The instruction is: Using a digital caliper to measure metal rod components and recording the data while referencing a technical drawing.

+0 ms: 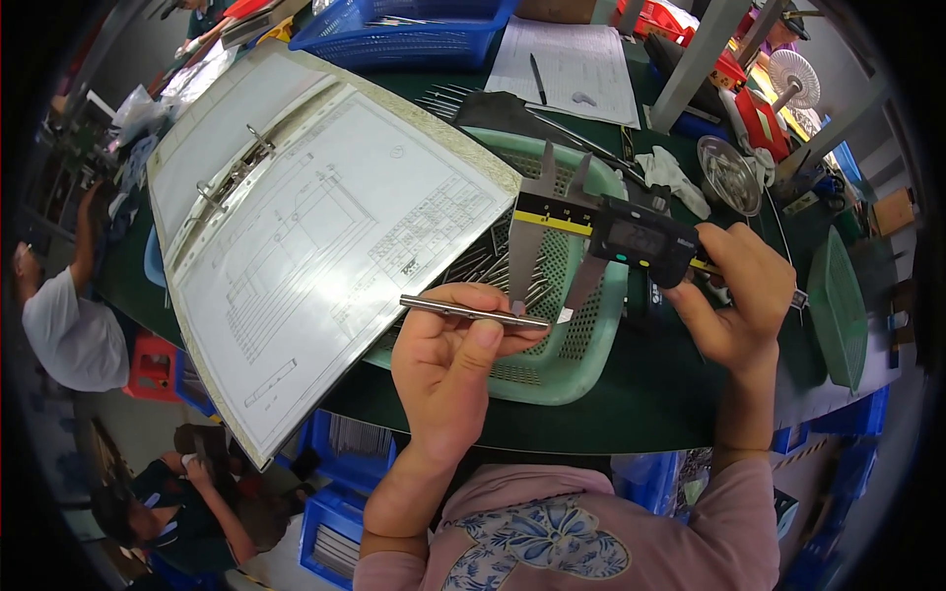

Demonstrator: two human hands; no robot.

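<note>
Co-worker (pixel 74 335): 1 person in a white top, at the far left.
Ring binder (pixel 325 236): lay open, with 2 rings visible and a line drawing facing up; its right corner overlapped the green basket.
Blue basket (pixel 394 49): stood beyond the binder, thin metal pieces inside.
Left hand (pixel 439 360): closed, gripping the metal rod between thumb and fingers.
Metal rod (pixel 461 310): held slightly aslant, right end lower, above the green basket.
Green basket (pixel 586 369): perforated, with many slim rods (pixel 498 271) inside.
Paper sheet (pixel 567 64): lay behind the green basket, 1 dark pen (pixel 537 79) upon it.
Digital caliper (pixel 641 241): jaws apart and pointing down, 1 tip at the rod; contact could not be told.
White glove (pixel 673 180): lay just beyond the caliper.
Right hand (pixel 739 295): closed around the caliper's right part.
Round metal dish (pixel 729 172): stood beyond the right hand.
Green tray (pixel 841 305): stood at the far right.
</note>
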